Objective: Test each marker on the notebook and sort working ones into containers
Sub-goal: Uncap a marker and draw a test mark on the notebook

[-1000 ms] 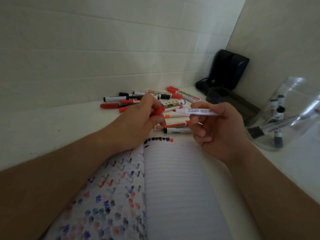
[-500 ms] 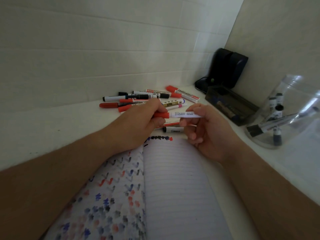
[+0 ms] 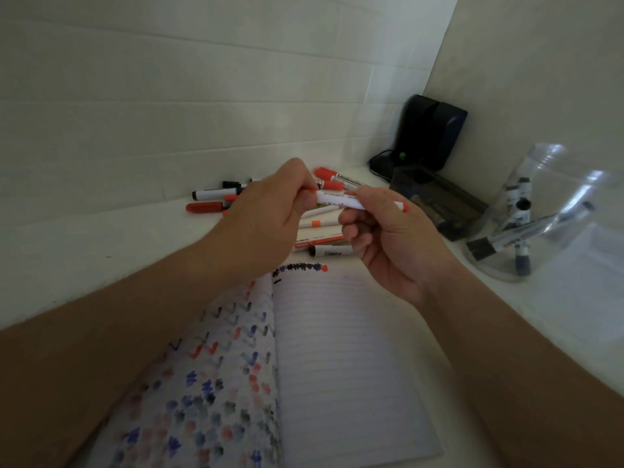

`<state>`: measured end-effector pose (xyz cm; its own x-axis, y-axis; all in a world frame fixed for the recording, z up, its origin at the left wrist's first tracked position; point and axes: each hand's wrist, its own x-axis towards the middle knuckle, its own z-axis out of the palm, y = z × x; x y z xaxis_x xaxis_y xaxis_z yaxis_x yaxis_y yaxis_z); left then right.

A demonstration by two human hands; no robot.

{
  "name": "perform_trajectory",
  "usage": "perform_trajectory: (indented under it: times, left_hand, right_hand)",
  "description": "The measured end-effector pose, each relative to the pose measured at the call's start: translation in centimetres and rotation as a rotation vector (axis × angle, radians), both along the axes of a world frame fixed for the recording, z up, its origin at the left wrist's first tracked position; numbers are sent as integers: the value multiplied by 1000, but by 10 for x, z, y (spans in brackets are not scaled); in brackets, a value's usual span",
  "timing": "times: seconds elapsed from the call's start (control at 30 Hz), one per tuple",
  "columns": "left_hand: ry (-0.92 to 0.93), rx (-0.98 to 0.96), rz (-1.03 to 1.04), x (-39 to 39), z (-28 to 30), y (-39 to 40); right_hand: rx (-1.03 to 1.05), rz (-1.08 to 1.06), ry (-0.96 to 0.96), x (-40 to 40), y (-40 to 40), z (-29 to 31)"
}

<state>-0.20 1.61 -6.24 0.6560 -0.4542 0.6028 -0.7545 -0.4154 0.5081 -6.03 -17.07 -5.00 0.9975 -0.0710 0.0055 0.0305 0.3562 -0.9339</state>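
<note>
Both hands hold one white marker (image 3: 339, 201) up over the notebook (image 3: 337, 359): the left hand (image 3: 266, 224) pinches its end at 9 o'clock, and the right hand (image 3: 388, 238) grips the end at 3 o'clock. More markers (image 3: 216, 194) lie in a pile at 12 o'clock from the notebook. A clear jar (image 3: 540, 214) with markers inside sits at 3 o'clock

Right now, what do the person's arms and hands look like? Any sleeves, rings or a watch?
Both forearms are bare, with no sleeves in view. The left hand and the right hand wear no gloves. No ring, watch or bracelet shows on the fingers and wrists that can be seen. No markings show on them.
</note>
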Motion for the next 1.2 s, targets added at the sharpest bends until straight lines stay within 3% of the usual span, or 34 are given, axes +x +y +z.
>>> perform_trajectory:
  times: [0.17, 0.33, 0.47, 0.6, 0.8, 0.93, 1.1, 1.2]
  left_hand:
    - [38, 29, -15, -4, -2, 0]
    - [194, 190, -14, -5, -3, -1]
    - [195, 313, -71, -26, 16, -18]
    - [82, 463, -202, -63, 36, -59]
    - [51, 409, -375, -114, 46, -119]
    - [24, 462, -315, -103, 39, -113]
    - [70, 534, -132, -60, 15, -74]
    - [120, 525, -64, -42, 2, -51]
  right_hand:
    - [-48, -13, 21, -3, 1, 4]
    - [-188, -69, 96, -6, 0, 5]
    - [-64, -139, 177, -38, -16, 2]
    - [-48, -346, 148, -103, -44, -4]
    - [-83, -839, -126, -194, -119, 27]
    - [-43, -997, -132, -211, -166, 35]
    - [-126, -914, -74, -199, -158, 25]
    - [-31, -947, -123, -190, -156, 31]
